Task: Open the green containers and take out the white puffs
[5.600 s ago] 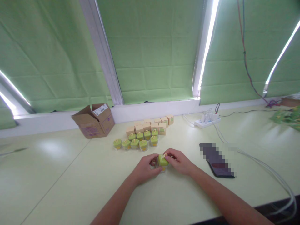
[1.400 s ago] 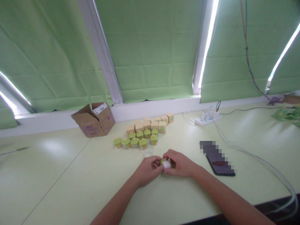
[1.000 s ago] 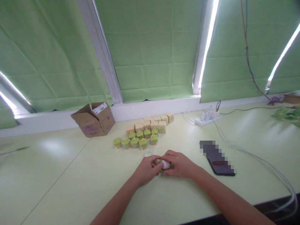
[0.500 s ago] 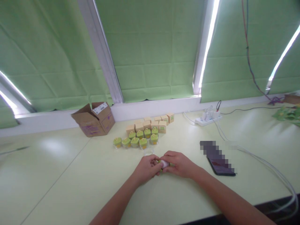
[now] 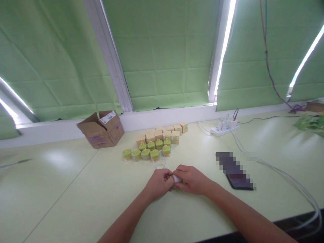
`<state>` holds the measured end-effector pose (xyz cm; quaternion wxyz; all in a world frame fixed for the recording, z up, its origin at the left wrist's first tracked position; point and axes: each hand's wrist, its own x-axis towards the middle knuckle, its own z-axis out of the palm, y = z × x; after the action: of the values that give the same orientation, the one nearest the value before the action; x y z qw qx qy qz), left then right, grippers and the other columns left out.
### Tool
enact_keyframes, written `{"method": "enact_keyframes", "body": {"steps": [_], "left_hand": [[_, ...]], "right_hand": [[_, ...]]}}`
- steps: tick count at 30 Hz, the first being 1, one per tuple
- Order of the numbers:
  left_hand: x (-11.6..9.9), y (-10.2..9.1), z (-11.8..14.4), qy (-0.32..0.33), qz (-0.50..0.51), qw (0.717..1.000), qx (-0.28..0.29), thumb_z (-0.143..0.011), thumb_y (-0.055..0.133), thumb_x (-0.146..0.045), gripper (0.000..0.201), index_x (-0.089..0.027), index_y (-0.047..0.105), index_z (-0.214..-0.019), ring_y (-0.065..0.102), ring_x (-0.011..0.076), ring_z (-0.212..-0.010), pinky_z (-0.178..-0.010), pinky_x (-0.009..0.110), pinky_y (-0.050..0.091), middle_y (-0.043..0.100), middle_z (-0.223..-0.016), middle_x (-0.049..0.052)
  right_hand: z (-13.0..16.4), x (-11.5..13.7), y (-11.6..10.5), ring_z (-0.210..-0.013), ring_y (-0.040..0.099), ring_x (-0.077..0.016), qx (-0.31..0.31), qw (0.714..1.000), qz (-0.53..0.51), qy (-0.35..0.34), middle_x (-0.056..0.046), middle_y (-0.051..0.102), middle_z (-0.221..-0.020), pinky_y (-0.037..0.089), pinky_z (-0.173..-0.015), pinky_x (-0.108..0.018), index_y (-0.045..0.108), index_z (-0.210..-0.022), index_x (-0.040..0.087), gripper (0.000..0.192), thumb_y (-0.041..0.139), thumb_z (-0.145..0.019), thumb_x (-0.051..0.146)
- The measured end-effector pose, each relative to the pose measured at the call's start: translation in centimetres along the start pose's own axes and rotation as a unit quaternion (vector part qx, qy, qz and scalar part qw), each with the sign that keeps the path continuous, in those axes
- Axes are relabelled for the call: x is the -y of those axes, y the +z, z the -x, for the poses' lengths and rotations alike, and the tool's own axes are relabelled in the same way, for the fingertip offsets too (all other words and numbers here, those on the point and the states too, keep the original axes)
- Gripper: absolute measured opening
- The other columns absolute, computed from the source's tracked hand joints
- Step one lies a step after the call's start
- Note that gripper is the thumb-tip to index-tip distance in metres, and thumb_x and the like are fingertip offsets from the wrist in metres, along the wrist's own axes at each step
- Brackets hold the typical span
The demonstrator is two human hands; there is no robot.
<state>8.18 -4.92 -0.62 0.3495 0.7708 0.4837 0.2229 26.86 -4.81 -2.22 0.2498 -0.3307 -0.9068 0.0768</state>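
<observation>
- Since both hands are bunched together just below the middle of the frame, how much room is around them?

- Loads to the left: the surface stretches off that way past a diagonal seam. Its near edge slants across the lower right, and the right forearm crosses it. Phone is right of the hands, with a gap between. Tighter above: a clear container sits just beyond the left hand, then green-lidded jars and little tan boxes behind those.

- And the thing they've got?

- Small white piece with bits of green around it, pinched between the two. Left grip has thumb and fingers closed on its left end; the right hand wraps the other end, narrow grip too. What shows runs roughly sideways, dipping a touch toward lower right.

- Which end's the front?

- Can't tell lol, fingers cover most of it.
</observation>
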Motion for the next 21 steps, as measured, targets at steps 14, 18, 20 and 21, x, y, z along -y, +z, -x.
{"method": "enact_keyframes", "body": {"steps": [14, 18, 20, 21], "left_hand": [[-0.7, -0.3, 0.1, 0.078, -0.109, 0.991, 0.015, -0.078, 0.035, -0.015, 0.022, -0.017, 0.051, -0.063, 0.052, 0.0129, -0.058, -0.058, 0.023, 0.034, 0.057, -0.06, -0.001], [-0.7, -0.4, 0.2, 0.077, -0.09, 0.992, 0.033, -0.078, 0.034, -0.014, 0.022, -0.017, 0.052, -0.066, 0.052, 0.0127, -0.058, -0.057, 0.022, 0.035, 0.057, -0.06, -0.001], [-0.7, -0.5, 0.2, 0.079, -0.087, 0.993, 0.031, -0.078, 0.033, -0.014, 0.022, -0.017, 0.051, -0.065, 0.052, 0.0125, -0.057, -0.057, 0.022, 0.035, 0.057, -0.06, -0.001], [-0.7, -0.5, 0.2, 0.081, -0.087, 0.992, 0.03, -0.079, 0.034, -0.014, 0.022, -0.017, 0.051, -0.065, 0.051, 0.0126, -0.057, -0.057, 0.022, 0.035, 0.056, -0.06, -0.001]], "right_hand": [[-0.2, 0.1, 1.2, -0.069, 0.055, -0.0151, -0.025, 0.994, 0.109, 0.015, -0.005, 0.059, -0.078, 0.043, -0.063, -0.025, 0.059, -0.081, 0.016, 0.016, 0.055, -0.078, 0.031], [-0.1, -0.1, 1.5, -0.068, 0.055, -0.0148, -0.046, 0.993, 0.104, 0.011, -0.004, 0.059, -0.077, 0.043, -0.062, -0.025, 0.06, -0.081, 0.017, 0.017, 0.054, -0.078, 0.032], [-0.2, -0.1, 1.6, -0.068, 0.055, -0.0148, -0.054, 0.994, 0.098, 0.008, -0.004, 0.059, -0.077, 0.043, -0.062, -0.025, 0.06, -0.081, 0.017, 0.016, 0.055, -0.077, 0.032], [-0.2, -0.1, 1.6, -0.068, 0.055, -0.0149, -0.057, 0.994, 0.094, 0.007, -0.004, 0.059, -0.077, 0.043, -0.062, -0.025, 0.061, -0.081, 0.017, 0.016, 0.055, -0.077, 0.032]]}}
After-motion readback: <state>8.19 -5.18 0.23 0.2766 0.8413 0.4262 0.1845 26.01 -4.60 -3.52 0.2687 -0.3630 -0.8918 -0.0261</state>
